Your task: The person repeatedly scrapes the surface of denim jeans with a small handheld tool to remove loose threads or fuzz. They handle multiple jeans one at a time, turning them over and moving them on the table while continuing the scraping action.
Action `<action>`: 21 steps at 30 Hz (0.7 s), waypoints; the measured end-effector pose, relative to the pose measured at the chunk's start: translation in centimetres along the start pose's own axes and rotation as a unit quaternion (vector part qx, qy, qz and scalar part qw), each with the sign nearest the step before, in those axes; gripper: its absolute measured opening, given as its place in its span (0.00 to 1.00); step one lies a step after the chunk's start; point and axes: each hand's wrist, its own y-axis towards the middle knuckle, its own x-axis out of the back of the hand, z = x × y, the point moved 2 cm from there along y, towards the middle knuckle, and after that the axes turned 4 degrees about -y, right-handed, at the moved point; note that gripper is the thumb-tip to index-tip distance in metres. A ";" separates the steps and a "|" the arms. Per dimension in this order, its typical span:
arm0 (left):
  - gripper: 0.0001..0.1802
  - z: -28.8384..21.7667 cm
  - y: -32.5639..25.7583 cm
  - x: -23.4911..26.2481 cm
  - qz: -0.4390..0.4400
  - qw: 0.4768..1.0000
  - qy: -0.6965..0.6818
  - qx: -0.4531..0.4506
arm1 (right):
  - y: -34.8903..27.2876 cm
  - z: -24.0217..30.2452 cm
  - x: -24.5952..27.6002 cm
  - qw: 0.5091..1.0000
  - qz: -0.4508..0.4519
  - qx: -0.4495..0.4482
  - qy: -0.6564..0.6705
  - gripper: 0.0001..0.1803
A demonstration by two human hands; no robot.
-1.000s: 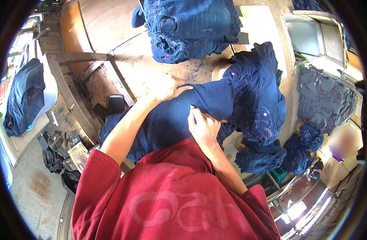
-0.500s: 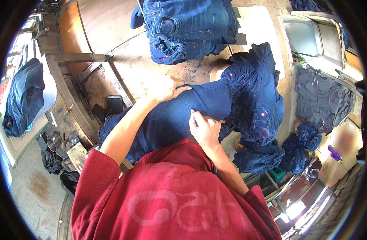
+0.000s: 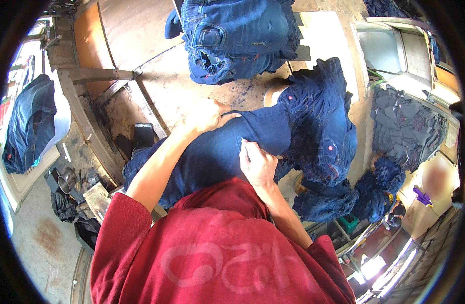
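Head view: nearest is the person's red shirt (image 3: 217, 248), a pale design across it. Just past it, dark blue denim (image 3: 207, 157) lies stretched from lower left to upper right, between the two hands. The right hand (image 3: 258, 161) is on the near side, its fingers curled in narrowly against the cloth; whether they pinch the fabric or hold something small, I cannot tell. The left hand (image 3: 211, 116) rests at the far edge, thumb along the denim; glare washes out its other fingers, so their grip cannot be told. Just beside the denim's right end hangs a bunched heap of blue jeans (image 3: 323, 131). Beyond the left hand spreads a brown, stained tabletop (image 3: 164, 76), with a stack of lighter blue jeans (image 3: 242, 38) at its far side. Well apart to the right lie dark grey garments (image 3: 407, 126).
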 end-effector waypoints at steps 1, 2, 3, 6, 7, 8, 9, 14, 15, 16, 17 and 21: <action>0.28 0.0 0.0 0.0 0.005 1.000 0.009 0.002 | 0.1 0.0 0.0 1.000 -0.011 0.007 -0.008 0.03; 0.28 -0.1 0.0 0.1 0.004 1.000 0.000 -0.004 | 0.3 0.0 -0.2 1.000 0.006 -0.004 -0.019 0.04; 0.29 -0.2 0.0 0.3 0.004 1.000 -0.007 -0.009 | 0.4 0.1 -0.2 0.999 -0.004 0.014 -0.035 0.03; 0.29 -0.6 0.0 0.8 0.015 1.000 -0.004 0.006 | 0.5 0.1 -0.2 0.995 0.043 0.012 -0.088 0.04; 0.29 -0.8 0.1 1.0 0.018 1.000 0.001 0.013 | 0.4 0.0 0.0 0.993 0.066 0.006 -0.100 0.05; 0.29 -1.0 0.2 1.3 0.028 0.999 0.008 0.023 | 0.2 -0.3 0.3 0.990 0.090 -0.004 -0.112 0.06; 0.28 -1.4 0.3 1.7 0.036 0.999 0.014 0.030 | 0.0 -0.7 0.7 0.995 0.076 -0.035 -0.052 0.08; 0.15 -3.9 -2.6 5.9 -0.087 0.996 -0.012 0.024 | -2.4 -6.3 3.6 0.927 -0.072 -0.255 0.266 0.08; 0.13 -4.3 -4.6 7.3 -0.144 0.989 -0.005 0.017 | -3.1 -8.0 3.9 0.896 -0.111 -0.345 0.256 0.13; 0.11 -4.7 -6.7 8.6 -0.199 0.980 0.002 0.010 | -3.8 -10.0 4.1 0.855 -0.109 -0.426 0.276 0.19; 0.10 -5.3 -9.6 9.6 -0.217 0.975 0.038 0.012 | -4.0 -12.1 3.9 0.771 -0.055 -0.513 0.373 0.21; 0.13 -6.6 -20.0 9.9 -0.211 0.968 0.133 0.036 | -3.7 -16.3 0.7 0.521 0.003 -0.594 0.612 0.25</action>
